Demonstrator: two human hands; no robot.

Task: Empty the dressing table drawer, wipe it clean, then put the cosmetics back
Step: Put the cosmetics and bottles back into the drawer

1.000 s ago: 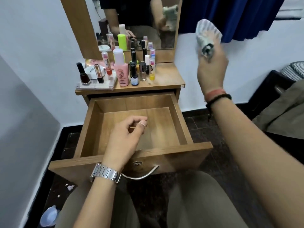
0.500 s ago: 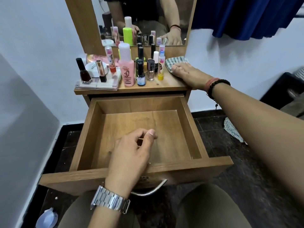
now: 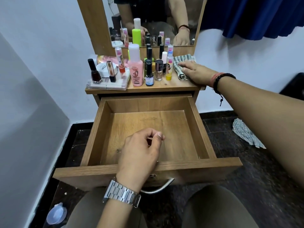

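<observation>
Drawer (image 3: 148,134) is pulled all the way out and it's bare inside, just wood bottom w/ a faint scuff mark near the back, so imo the emptying is done and the wipe prob is too. All the cosmetics are parked up on the tabletop (image 3: 164,87) in front of the mirror (image 3: 156,17): pink bottle (image 3: 136,69), dark nail polish (image 3: 94,71) sitting on a clear flat case (image 3: 108,84), a white compact (image 3: 105,69), a bunch of small polish bottles and tubes crowded together. Right hand (image 3: 196,74) lies flat on the checked cloth (image 3: 182,64) at the right end of the top, fingers straight, pressing it down rather than gripping. Left hand (image 3: 139,155) hovers over the drawer front, fingers loosely curled, thumb near forefinger, nothing in it afaict. Handling-wise: cloth is soft and limp, grab it anywhere. The polish bottles look like glass, small, light but tippy and packed tight, so pinch each by the cap or round the body one at a time, otherwise neighbours go over. Pink bottle looks like plastic, take it round the middle. There's another checked cloth (image 3: 246,134) on the floor, right side.
</observation>
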